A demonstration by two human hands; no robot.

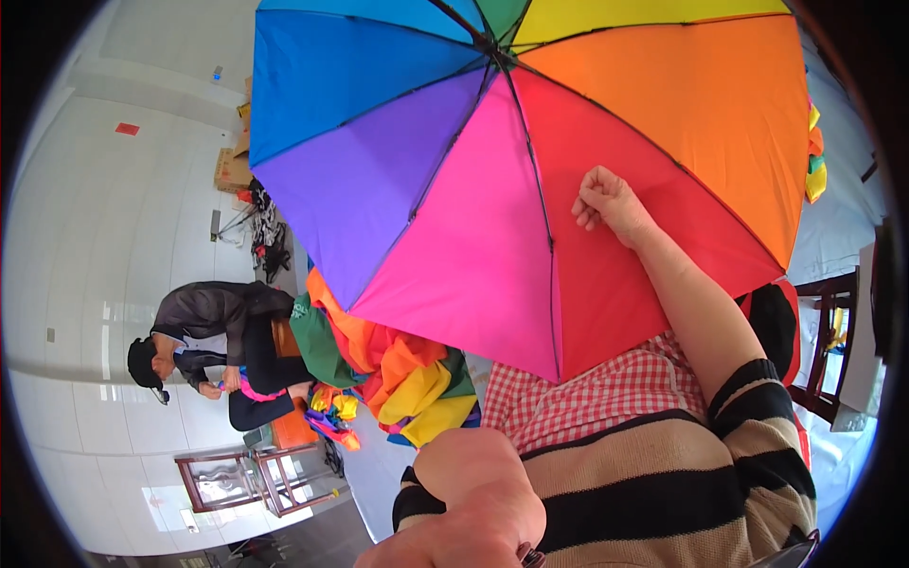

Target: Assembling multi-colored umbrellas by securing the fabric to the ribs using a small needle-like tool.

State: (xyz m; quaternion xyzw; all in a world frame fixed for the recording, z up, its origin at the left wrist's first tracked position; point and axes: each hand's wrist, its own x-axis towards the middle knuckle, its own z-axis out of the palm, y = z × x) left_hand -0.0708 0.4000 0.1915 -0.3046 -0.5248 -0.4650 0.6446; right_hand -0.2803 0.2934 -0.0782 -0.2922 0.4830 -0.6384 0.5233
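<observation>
Open umbrella (492, 199) spreading beyond checked apron (587, 393). Right hand (606, 204) curling loosely past apron, can't tell if gripping; left hand not showing. Likely handling light, slippery; ribs (550, 241) bending easily. Shaft (458, 19), farthest from apron, looking safest to hold.

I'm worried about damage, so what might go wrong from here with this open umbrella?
The right hand is curled in front of the red panel, away from the shaft; unless something unseen steadies it, the umbrella might tip. Should it fold, the nearby ribs might pinch that hand. It might also snag the nearby colourful cloth heap.
</observation>
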